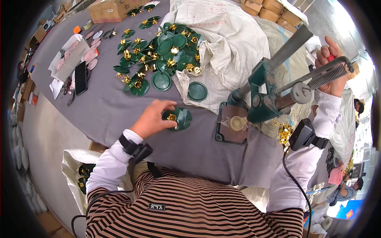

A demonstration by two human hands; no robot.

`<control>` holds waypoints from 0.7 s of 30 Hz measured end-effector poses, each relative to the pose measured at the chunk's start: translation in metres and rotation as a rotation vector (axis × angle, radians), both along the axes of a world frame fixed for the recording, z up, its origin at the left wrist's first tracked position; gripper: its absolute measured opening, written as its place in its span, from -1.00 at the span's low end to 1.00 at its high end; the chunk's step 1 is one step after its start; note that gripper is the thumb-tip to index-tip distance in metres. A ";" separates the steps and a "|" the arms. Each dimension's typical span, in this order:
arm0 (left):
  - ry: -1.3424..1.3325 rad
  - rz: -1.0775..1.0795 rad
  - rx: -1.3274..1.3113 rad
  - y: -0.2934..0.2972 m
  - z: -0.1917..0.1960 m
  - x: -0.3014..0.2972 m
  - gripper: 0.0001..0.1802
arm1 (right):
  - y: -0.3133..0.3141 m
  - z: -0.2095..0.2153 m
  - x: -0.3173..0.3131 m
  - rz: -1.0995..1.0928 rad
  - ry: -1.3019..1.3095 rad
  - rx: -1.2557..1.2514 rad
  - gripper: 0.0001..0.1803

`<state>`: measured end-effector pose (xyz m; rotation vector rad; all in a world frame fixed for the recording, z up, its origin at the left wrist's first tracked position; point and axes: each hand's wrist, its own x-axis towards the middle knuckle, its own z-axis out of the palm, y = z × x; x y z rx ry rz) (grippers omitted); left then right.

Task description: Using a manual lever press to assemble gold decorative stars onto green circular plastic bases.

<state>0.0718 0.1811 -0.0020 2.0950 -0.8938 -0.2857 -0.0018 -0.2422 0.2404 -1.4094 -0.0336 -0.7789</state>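
Note:
My left hand hovers over the grey-covered table, thumb and forefinger apart. Between and just beyond them lies a dark green disc with a gold, petal-shaped metal piece on it; whether the thumb touches it I cannot tell. High on the right, my right hand is closed around the red-knobbed end of the lever on a green hand press. A pale round die sits on the press's base. Beyond my left hand, a plain green disc lies on white woven sacking.
A heap of green discs with gold pieces covers the table's far middle. Left of it are a phone, a white box and pink discs. Gold pieces lie right of the press. A sack stands lower left.

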 end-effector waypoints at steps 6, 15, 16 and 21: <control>-0.518 0.510 -0.094 -0.006 -0.029 0.082 -0.51 | -0.007 0.000 0.001 0.150 0.010 -0.058 -0.55; -0.490 0.060 -0.027 0.034 -0.038 0.019 -0.68 | -0.018 0.001 -0.003 0.142 0.047 -0.118 -0.53; -0.490 0.055 -0.019 0.036 -0.038 0.018 -0.68 | -0.020 0.001 -0.005 0.119 0.052 -0.147 -0.53; -0.124 0.229 -0.142 0.000 -0.012 0.015 -0.67 | -0.001 0.004 0.000 0.167 -0.029 -0.025 -0.64</control>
